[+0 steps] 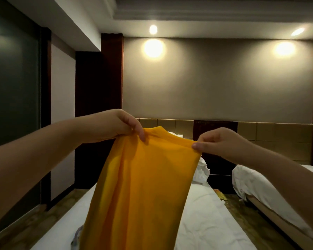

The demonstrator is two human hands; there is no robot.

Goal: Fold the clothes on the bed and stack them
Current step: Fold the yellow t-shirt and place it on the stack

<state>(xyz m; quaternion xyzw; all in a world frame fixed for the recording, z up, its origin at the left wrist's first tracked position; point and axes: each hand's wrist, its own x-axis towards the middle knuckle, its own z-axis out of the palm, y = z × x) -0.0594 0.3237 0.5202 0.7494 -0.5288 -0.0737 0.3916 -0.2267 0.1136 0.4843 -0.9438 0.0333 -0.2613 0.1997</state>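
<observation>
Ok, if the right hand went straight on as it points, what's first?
The right hand points left along the yellow garment it pinches; beyond that cloth, probably the left hand, though depth is unclear.

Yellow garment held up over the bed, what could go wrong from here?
The left hand and right hand only pinch the top edge, so the yellow garment could slip and drop in a crumple. It hangs with long creases, which may get folded in. Its lower part hangs close to another cloth on the bed and might drag it.
</observation>
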